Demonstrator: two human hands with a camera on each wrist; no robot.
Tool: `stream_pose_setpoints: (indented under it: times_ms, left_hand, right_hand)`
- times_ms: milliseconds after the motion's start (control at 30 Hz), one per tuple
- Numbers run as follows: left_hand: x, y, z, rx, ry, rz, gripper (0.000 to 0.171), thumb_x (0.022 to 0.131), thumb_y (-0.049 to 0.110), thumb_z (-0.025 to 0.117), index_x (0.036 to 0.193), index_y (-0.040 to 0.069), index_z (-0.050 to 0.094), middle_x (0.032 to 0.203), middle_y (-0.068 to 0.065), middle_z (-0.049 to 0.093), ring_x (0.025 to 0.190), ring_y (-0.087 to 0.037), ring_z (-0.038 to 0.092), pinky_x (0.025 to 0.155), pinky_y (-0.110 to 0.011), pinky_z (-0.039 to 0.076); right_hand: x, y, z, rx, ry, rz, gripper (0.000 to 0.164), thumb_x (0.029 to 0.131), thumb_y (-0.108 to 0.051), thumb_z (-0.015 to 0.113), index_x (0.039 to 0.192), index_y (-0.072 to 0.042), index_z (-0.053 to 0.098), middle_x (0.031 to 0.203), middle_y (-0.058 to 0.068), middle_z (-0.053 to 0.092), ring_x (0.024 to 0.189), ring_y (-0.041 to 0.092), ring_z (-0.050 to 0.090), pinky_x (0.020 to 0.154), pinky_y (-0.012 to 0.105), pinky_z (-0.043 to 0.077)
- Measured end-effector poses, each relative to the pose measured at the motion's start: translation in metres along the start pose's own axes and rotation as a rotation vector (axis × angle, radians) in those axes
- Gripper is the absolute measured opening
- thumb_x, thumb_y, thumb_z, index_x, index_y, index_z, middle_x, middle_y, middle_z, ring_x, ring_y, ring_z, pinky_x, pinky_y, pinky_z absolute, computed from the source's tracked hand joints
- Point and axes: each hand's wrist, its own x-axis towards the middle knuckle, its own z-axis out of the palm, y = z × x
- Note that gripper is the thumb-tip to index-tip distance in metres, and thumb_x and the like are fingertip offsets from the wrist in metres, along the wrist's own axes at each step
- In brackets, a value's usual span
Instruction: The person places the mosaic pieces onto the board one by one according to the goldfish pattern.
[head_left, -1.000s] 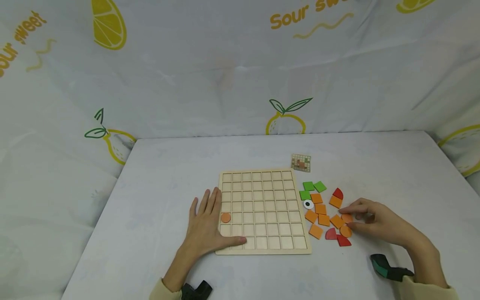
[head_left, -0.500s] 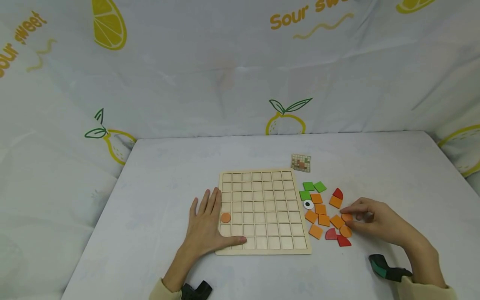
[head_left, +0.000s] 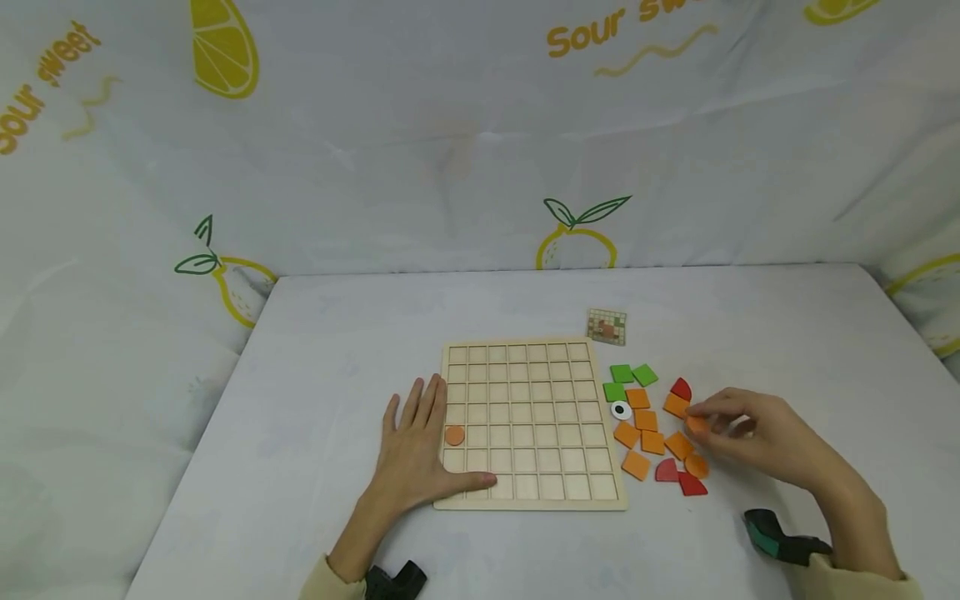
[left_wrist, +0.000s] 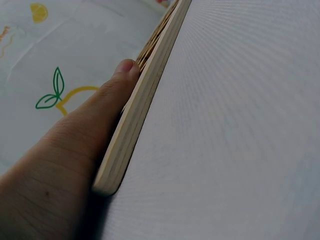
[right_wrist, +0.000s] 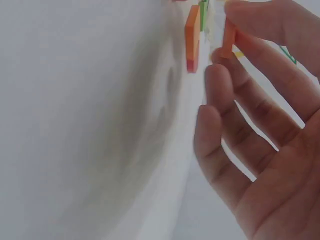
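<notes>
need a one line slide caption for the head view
Left hand rests on a gridded wooden board while the right hand pinches an orange piece.

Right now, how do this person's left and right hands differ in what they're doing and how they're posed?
The left hand rests at the left edge of the wooden board; the right hand pinches an orange piece beyond the board's right edge. The left hand's fingers are straight, its thumb stretched out sideways; the right hand's thumb and index finger close on the piece. Both are bare.
</notes>
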Motion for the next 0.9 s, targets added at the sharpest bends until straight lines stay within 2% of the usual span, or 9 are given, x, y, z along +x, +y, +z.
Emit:
stream_pose_setpoints:
  times_ms: [167,533,700,900]
  left_hand:
    - [0.000,0.001,-0.001,-0.004,0.008,0.006,0.145,0.063,0.091,0.064,0.164,0.006,0.006,0.173,-0.009,0.006,0.163,-0.029,0.003,0.128,-0.060,0.002]
    - [-0.002,0.002,-0.002,0.007,0.043,0.019,0.145,0.062,0.092,0.065,0.164,0.004,0.013,0.173,-0.013,0.013,0.162,-0.032,0.009,0.127,-0.062,0.006]
    - [-0.002,0.001,-0.001,0.014,0.040,0.014,0.144,0.062,0.091,0.065,0.164,0.004,0.012,0.173,-0.012,0.013,0.162,-0.032,0.009,0.127,-0.063,0.006]
    - [-0.002,0.002,-0.001,0.003,0.042,0.015,0.144,0.062,0.091,0.066,0.164,0.005,0.012,0.173,-0.012,0.013,0.162,-0.032,0.008,0.127,-0.063,0.006]
  right_hand:
    - [0.008,-0.011,-0.003,0.003,0.094,-0.084,0.024,0.075,-0.006,0.089,0.097,-0.009,0.080,0.090,-0.002,0.071,0.073,-0.003,0.054,0.064,0.016,0.055]
    - [0.027,-0.039,0.006,0.102,0.160,-0.157,0.024,0.076,-0.003,0.087,0.099,-0.007,0.080,0.089,-0.002,0.071,0.072,-0.002,0.056,0.066,0.016,0.054]
    - [0.036,-0.058,0.016,0.172,0.155,-0.188,0.022,0.078,-0.003,0.086,0.099,-0.007,0.080,0.088,-0.002,0.070,0.073,-0.001,0.057,0.063,0.019,0.054]
    - [0.050,-0.082,0.026,0.249,0.128,-0.239,0.021,0.080,-0.002,0.084,0.101,-0.004,0.080,0.093,0.003,0.073,0.076,0.000,0.059,0.070,0.021,0.058]
